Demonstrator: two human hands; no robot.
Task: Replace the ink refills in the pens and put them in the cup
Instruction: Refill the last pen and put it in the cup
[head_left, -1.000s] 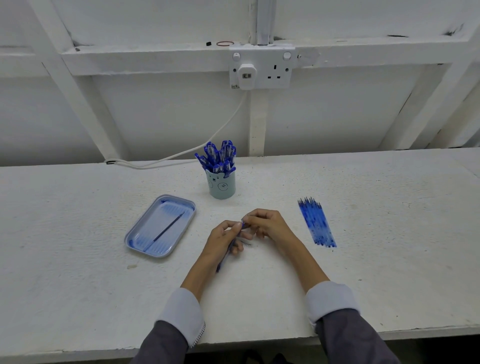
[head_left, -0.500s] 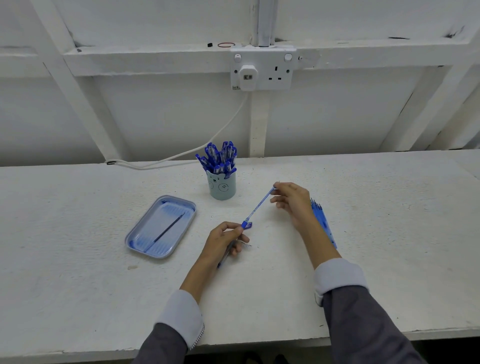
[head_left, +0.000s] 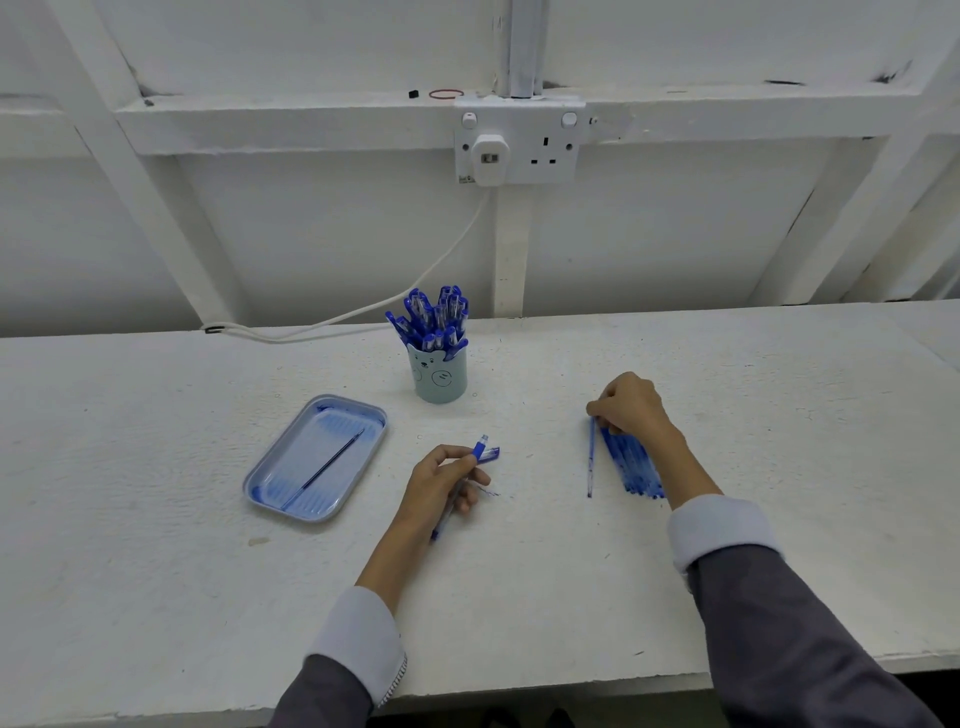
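**Picking one fresh refill from the pile**

I am holding the pen barrel (head_left: 457, 488) in my left hand (head_left: 441, 486), fingers closed round it just below centre frame, its blue cap end (head_left: 485, 451) poking up and to the right. My right hand (head_left: 631, 402) is resting on the top of the refill pile (head_left: 631, 465) at right of centre, fingertips curled onto the nearest sticks; whether they are pinching one I cannot tell. One refill (head_left: 590, 460) is lying just left of the pile, slightly apart.

To do this well, I am aiming to take only that separated refill, pinching it near its top end so the rest stay fanned on the worktop (head_left: 779, 467). I am keeping the barrel's open end steady and turned toward my right hand, ready for threading. The cup (head_left: 440, 376), already crowded with pens, is standing above centre; the tray (head_left: 260, 483) at left is holding a single spent refill (head_left: 332, 465).
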